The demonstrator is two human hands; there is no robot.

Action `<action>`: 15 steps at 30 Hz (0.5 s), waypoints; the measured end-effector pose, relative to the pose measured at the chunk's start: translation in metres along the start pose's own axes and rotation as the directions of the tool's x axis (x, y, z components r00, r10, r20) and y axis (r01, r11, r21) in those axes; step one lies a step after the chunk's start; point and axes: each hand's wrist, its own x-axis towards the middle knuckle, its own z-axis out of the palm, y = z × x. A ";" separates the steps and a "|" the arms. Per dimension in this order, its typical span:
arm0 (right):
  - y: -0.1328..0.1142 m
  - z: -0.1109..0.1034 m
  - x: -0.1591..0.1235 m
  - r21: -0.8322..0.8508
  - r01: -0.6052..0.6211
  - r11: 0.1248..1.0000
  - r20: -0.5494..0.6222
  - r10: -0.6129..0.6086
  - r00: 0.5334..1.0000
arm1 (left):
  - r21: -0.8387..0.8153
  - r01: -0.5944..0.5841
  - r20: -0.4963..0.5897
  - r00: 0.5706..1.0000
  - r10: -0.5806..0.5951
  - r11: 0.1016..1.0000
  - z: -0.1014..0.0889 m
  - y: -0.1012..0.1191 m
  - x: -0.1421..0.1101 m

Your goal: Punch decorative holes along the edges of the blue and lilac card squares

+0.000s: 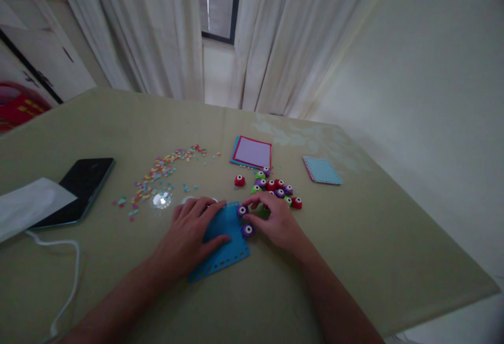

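Observation:
A blue foam sheet (224,247) with punched holes along its edges lies on the table in front of me. My left hand (192,228) rests flat on it, fingers spread. My right hand (275,223) is at the sheet's right edge, fingers curled around two small purple punches (247,230), one near the thumb and one (241,210) by the fingertips. Just beyond my right hand sits a cluster of several small red, green and purple punches (275,186). One red punch (239,180) stands apart to the left.
Coloured paper bits (161,170) are scattered at the left. A stack of sheets (252,152) and a light blue sheet (322,170) lie farther back. A black phone (79,186), white paper (27,205) and a cable (69,281) are at the far left.

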 end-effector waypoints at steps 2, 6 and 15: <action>0.001 0.003 0.001 -0.010 0.016 1.000 -0.003 -0.016 1.000 | 0.012 -0.013 0.000 1.000 0.013 1.000 0.001 -0.001 0.000; 0.003 0.011 0.003 -0.048 0.050 0.998 -0.030 -0.052 0.998 | 0.049 -0.038 0.002 0.999 0.038 0.998 0.001 -0.001 -0.001; 0.008 0.013 0.007 -0.076 0.081 0.994 -0.052 -0.085 0.995 | 0.106 -0.067 -0.010 0.998 0.068 0.992 0.002 -0.002 -0.002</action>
